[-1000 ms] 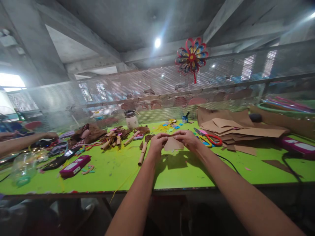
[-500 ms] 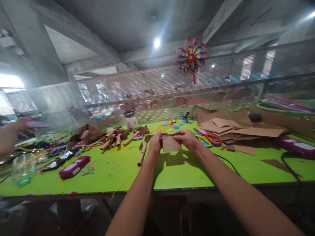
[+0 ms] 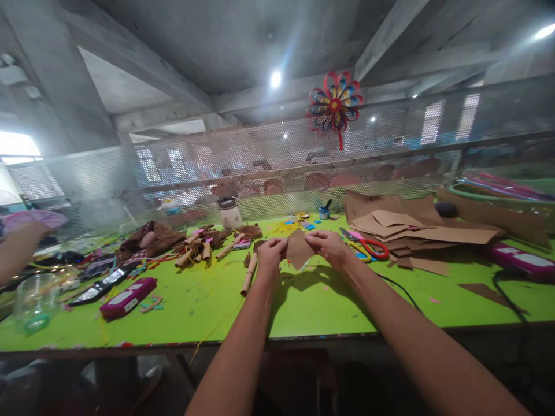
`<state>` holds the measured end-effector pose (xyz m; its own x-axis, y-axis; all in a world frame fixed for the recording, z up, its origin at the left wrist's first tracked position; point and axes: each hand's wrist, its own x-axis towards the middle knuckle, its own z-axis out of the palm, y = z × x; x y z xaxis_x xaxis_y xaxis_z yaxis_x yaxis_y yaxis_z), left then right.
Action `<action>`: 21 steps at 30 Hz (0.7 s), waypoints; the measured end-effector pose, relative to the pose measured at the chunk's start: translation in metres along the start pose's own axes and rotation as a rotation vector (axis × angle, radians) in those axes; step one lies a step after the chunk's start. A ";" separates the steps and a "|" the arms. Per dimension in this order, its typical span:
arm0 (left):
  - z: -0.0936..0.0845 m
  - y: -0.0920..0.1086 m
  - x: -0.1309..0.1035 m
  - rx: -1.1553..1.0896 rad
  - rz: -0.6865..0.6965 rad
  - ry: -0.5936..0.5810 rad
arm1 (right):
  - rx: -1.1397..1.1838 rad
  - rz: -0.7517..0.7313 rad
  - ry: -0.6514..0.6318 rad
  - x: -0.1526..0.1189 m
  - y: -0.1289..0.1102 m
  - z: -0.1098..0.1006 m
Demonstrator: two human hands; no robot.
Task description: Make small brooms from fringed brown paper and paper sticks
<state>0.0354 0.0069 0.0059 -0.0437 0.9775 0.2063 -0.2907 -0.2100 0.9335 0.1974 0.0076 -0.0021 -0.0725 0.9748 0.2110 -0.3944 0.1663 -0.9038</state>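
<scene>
Between my hands, above the green table (image 3: 186,312), a small square of brown paper (image 3: 299,249) is turned cornerwise. My left hand (image 3: 272,254) pinches its left corner, and my right hand (image 3: 330,247) pinches the right one. A rolled brown paper tube (image 3: 248,274) with a fringed end lies just left of my left hand. Scissors with red handles (image 3: 376,248) and a yellow-handled pair (image 3: 361,253) rest right of my right hand.
Brown paper sheets (image 3: 416,225) are heaped at the right. More paper rolls (image 3: 186,257), a purple device (image 3: 129,297) and a clear plastic cup (image 3: 37,303) are on the left. Another person's arm (image 3: 19,251) reaches in at the far left. A lidded jar (image 3: 229,214) stands behind.
The brown paper has turned from lying square between my hands to standing on a corner, with its top corner now raised. The other person's hand at the far left has shifted slightly.
</scene>
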 end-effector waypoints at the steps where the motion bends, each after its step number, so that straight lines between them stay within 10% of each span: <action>1: -0.001 -0.001 0.002 -0.034 0.011 0.051 | 0.017 -0.005 -0.008 0.000 0.000 0.001; 21: 0.000 0.004 -0.003 -0.075 -0.044 0.000 | -0.107 -0.020 -0.054 -0.003 -0.003 0.002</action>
<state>0.0341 0.0032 0.0088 -0.0297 0.9857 0.1658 -0.3635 -0.1651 0.9168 0.1975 0.0034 0.0009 -0.1159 0.9621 0.2468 -0.2968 0.2036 -0.9330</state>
